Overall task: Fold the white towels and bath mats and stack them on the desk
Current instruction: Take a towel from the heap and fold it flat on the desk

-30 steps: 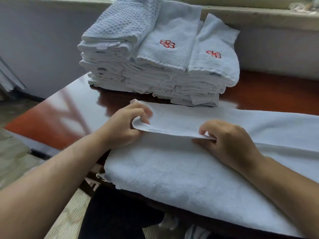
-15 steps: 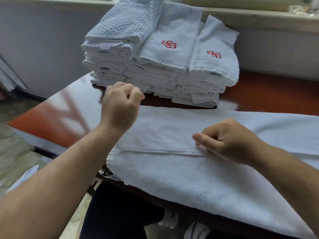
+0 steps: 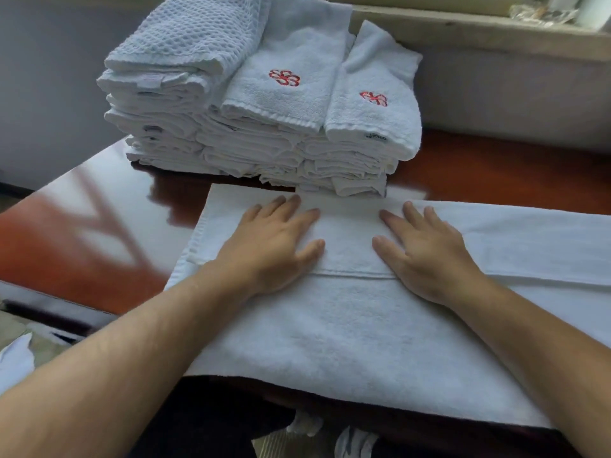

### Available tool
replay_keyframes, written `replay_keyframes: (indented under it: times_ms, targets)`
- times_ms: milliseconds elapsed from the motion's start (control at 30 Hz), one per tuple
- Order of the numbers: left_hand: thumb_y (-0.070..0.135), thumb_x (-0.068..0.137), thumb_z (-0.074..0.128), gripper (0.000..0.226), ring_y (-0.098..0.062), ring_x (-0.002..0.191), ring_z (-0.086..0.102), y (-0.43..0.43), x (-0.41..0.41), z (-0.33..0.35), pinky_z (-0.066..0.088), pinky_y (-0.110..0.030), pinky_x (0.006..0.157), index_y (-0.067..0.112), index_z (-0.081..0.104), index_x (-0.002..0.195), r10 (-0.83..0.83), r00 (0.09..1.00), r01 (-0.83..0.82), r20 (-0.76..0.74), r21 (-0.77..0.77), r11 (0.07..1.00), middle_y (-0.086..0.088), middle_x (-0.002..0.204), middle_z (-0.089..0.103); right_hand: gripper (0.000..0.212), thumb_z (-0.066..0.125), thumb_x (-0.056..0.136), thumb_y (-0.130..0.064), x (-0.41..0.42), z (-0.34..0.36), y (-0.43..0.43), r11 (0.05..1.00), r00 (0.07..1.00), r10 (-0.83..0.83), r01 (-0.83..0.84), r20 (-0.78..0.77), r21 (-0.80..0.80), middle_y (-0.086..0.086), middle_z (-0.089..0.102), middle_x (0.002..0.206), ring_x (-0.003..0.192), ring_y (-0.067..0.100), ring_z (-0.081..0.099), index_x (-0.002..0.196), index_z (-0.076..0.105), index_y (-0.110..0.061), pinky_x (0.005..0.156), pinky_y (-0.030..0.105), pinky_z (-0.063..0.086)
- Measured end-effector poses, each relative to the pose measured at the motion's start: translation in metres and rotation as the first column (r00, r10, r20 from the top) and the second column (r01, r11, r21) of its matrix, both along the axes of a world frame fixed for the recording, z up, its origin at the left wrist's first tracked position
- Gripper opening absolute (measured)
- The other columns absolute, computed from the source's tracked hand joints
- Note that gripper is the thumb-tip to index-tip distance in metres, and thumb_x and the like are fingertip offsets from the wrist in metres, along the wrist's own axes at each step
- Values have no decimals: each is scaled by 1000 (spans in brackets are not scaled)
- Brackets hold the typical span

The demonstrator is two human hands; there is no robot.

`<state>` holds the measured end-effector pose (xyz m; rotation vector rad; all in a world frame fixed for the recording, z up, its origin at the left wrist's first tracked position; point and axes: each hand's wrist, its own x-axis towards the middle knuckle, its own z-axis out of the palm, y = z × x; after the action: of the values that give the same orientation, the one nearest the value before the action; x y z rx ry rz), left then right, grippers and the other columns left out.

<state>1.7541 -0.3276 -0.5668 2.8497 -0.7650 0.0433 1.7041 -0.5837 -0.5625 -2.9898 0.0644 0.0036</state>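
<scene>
Head view: white towel is spread on the red-brown surface, near edge overhanging. Left hand and right hand are laid flat on its folded-over flap (fingers straight, nothing gripped). Stack of folded towels is seen just behind.

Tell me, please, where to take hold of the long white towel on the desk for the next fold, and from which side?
Probably the left short end of the towel, pinched at both corners from the left: that end lies free on the desk, while the right part runs out of view.
</scene>
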Motion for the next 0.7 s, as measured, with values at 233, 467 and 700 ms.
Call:
replay_keyframes:
  times_ms: [233, 467, 700]
  targets:
    - [63, 94, 24, 66, -20, 151, 17, -18, 5, 10, 15, -44, 122, 37, 24, 155, -20, 1000, 21, -16, 22, 1000, 1, 165, 22, 20, 63, 95, -19, -14, 17, -32, 917, 923, -109, -50, 370, 396, 8, 68, 121, 119, 16, 50, 107, 78, -13, 93, 9, 26]
    - [57, 95, 50, 53, -18, 129, 42, -167, -48, 29, 36, -37, 103, 32, 48, 142, -397, 906, 412, 147, -94, 906, 7, 143, 48, 27, 59, 90, -21, -102, 12, -141, 744, 682, -634, 409, 365, 528, -8, 62, 63, 64, 11, 56, 63, 61, -18, 53, 23, 38]
    - [57, 93, 58, 41, -26, 111, 51, -269, -67, 27, 42, -37, 71, 27, 60, 122, -392, 916, 396, 88, -29, 918, -1, 118, 56, 1, 58, 90, -14, -131, 28, -247, -18, 285, -950, 363, -130, 932, 10, 62, 86, 47, 14, 69, 90, 58, -14, 50, 28, 57]
